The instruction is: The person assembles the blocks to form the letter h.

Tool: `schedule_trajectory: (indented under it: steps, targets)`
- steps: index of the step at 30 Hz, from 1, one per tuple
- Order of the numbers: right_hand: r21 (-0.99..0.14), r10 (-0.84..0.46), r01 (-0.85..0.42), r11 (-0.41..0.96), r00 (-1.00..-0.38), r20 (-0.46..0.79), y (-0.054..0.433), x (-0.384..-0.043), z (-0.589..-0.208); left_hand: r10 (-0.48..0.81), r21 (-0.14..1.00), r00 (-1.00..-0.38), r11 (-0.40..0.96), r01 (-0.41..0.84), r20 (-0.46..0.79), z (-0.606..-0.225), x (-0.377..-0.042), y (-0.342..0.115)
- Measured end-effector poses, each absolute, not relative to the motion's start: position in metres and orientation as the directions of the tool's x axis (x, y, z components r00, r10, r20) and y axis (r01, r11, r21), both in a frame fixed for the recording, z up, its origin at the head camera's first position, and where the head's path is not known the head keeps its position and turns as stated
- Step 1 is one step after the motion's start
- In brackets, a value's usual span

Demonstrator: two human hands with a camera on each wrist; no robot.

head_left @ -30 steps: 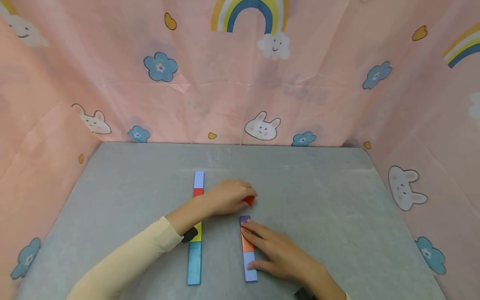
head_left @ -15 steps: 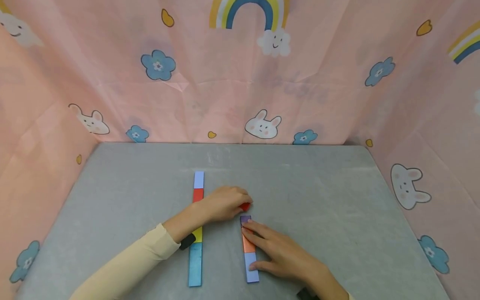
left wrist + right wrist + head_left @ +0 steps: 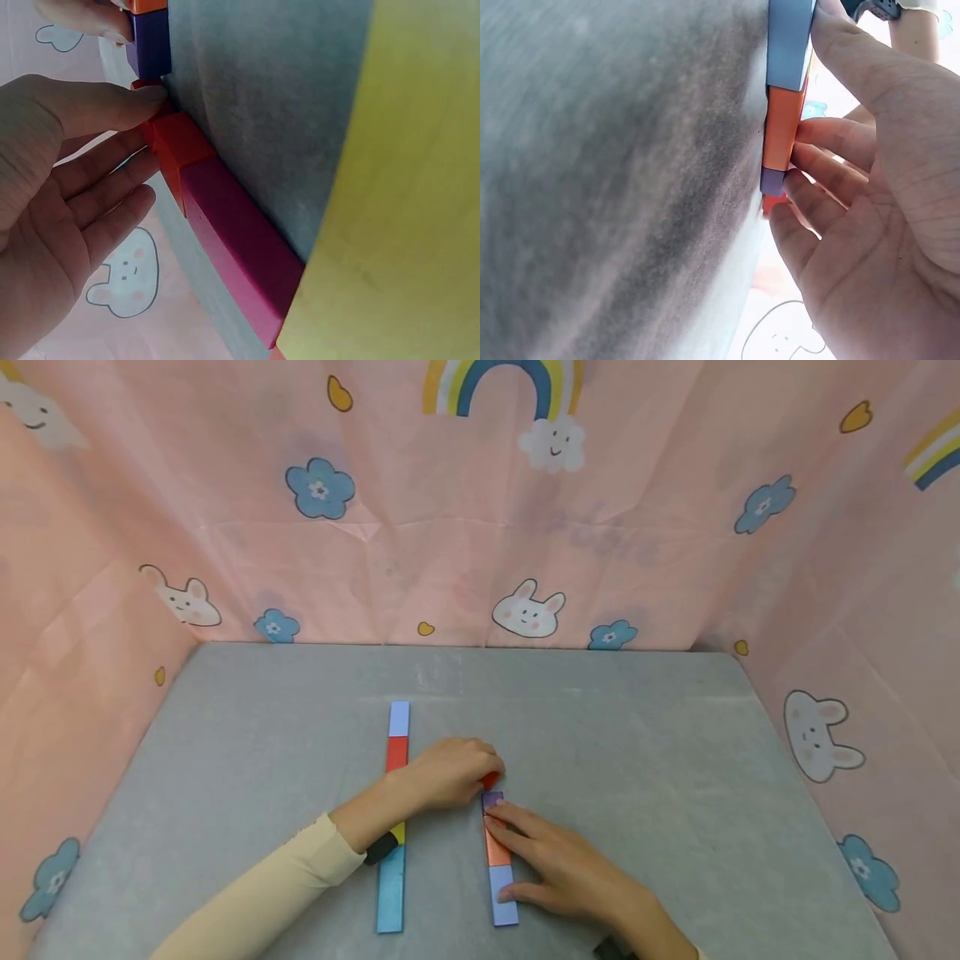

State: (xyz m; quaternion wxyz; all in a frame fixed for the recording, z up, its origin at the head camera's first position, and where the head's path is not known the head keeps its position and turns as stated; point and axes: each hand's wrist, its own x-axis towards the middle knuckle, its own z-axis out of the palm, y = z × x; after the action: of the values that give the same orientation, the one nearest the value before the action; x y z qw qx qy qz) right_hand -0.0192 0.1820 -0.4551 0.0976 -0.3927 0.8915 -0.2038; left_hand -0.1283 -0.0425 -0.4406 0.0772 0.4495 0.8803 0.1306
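My left hand (image 3: pixel 453 772) pinches a small red block (image 3: pixel 490 780) between thumb and fingers, right at the far end of the right-hand row. That row runs from a purple block (image 3: pixel 492 797) through an orange block (image 3: pixel 498 853) to a light blue block (image 3: pixel 503 897) nearest me. Extended fingers of my right hand (image 3: pixel 555 864) touch the purple and orange blocks, while its thumb lies on the light blue one. In the right wrist view, those fingers sit along the side of the orange block (image 3: pixel 781 127).
Left of it stretches a longer row: light blue block (image 3: pixel 400 718), red block (image 3: pixel 397 753), yellow block (image 3: pixel 400 832) and teal block (image 3: pixel 391 889). My left forearm crosses over its middle. The left wrist view shows a magenta block (image 3: pixel 236 240). Pink printed cloth (image 3: pixel 450 552) surrounds the grey table (image 3: pixel 637 735).
My left hand has come toward me with the red block, closing the gap to the purple block. The right hand has stayed in place on its row.
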Motion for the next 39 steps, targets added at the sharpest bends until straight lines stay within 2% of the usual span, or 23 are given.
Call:
schedule_trajectory:
  steps: [26,39]
  targets:
    - [-0.461,-0.715,-0.620,0.635,-0.697,-0.047,0.181,-0.017,-0.452,0.802,0.319,-0.597,0.565,0.761,0.004,-0.447,-0.118,-0.053]
    - [-0.468,-0.692,-0.608,0.642,-0.721,-0.013,0.181,-0.018,-0.453,0.797,0.360,-0.603,0.568,0.740,-0.016,-0.443,-0.119,-0.057]
